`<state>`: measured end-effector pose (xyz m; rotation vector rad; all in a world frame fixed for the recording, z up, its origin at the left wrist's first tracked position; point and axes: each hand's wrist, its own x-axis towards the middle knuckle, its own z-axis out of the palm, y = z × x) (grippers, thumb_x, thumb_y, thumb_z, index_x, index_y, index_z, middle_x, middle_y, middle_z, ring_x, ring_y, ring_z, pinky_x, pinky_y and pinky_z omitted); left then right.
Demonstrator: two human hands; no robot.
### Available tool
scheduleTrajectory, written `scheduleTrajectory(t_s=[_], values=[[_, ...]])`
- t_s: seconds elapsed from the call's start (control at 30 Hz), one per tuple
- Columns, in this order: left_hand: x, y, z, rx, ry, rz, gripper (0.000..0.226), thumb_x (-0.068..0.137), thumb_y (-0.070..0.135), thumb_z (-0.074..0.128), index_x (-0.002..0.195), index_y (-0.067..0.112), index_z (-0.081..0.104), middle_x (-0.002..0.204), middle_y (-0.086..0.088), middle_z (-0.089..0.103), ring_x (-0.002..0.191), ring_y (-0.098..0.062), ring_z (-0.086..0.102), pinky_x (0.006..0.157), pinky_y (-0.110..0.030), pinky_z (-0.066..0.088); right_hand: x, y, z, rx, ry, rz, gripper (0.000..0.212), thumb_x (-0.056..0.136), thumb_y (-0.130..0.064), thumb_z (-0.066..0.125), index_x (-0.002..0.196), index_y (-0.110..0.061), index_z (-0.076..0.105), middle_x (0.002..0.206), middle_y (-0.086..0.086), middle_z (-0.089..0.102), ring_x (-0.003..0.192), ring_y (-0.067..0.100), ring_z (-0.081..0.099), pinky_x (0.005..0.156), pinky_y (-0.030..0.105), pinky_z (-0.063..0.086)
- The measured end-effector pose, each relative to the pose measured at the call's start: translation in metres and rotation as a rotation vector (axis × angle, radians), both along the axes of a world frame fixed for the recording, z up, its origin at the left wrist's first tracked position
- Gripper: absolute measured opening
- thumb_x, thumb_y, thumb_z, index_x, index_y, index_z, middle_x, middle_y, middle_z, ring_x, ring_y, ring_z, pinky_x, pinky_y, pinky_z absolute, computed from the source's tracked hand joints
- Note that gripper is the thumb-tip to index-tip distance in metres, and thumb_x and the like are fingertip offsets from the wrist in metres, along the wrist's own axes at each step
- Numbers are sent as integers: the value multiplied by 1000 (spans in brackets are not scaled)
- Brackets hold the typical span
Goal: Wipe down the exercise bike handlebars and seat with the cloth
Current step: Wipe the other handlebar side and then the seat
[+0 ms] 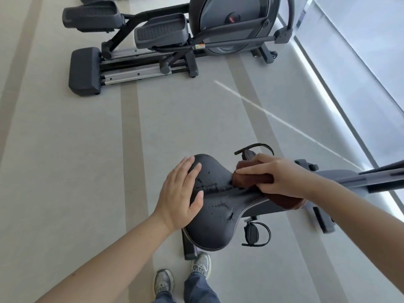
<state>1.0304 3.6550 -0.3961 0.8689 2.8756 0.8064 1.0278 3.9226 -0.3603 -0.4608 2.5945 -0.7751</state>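
The black seat (pixel 218 217) lies with its long axis running left to right, broad rear to the left and narrow nose pointing right toward the bike's frame. The left hand (pixel 179 195) rests flat on the broad end, fingers straight and released. The brown cloth (pixel 251 179) drapes over the nose, under the right hand (pixel 277 173), whose fingers lie fairly straight across it, pressing; one end hangs below the wrist. Wet droplets fleck the seat between the hands.
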Motion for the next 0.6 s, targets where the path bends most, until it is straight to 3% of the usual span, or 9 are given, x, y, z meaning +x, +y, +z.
scheduleTrajectory(t_s=[0.13, 0.27, 0.4, 0.5, 0.6], values=[[1, 1, 2, 35, -23, 8, 55, 83, 25, 35, 129, -4, 45, 138, -24, 40, 131, -37, 34, 107, -48, 30, -15, -16, 2, -52, -52, -73, 52, 76, -12, 60, 117, -44, 56, 113, -1, 57, 104, 16, 54, 91, 27, 38], [2, -1, 1, 49, -24, 5, 55, 83, 23, 33, 128, -5, 45, 137, -25, 40, 130, -37, 34, 107, -49, 30, -29, -44, -3, -101, -40, -112, 54, 78, -14, 60, 121, -44, 52, 111, -1, 59, 96, 12, 54, 77, 15, 31], [2, -1, 0, 52, -22, 3, 54, 84, 24, 32, 129, -5, 45, 138, -24, 40, 130, -37, 34, 107, -48, 29, -18, -17, 2, 24, -124, -88, 55, 76, -14, 58, 120, -45, 53, 112, -7, 58, 105, 16, 53, 92, 26, 36], [2, -1, 0, 54, -25, 1, 54, 85, 24, 31, 129, -5, 45, 138, -25, 40, 130, -38, 34, 107, -48, 29, -3, 11, 12, 59, -169, -195, 56, 74, -9, 59, 112, -50, 54, 95, -22, 50, 94, 10, 50, 76, 14, 28], [2, -2, 0, 78, -41, -5, 54, 85, 23, 30, 129, -5, 45, 138, -25, 39, 130, -39, 33, 108, -48, 27, 18, 18, 9, -13, -128, -396, 59, 73, -5, 58, 104, -54, 52, 100, -7, 54, 93, 13, 52, 79, 16, 30]])
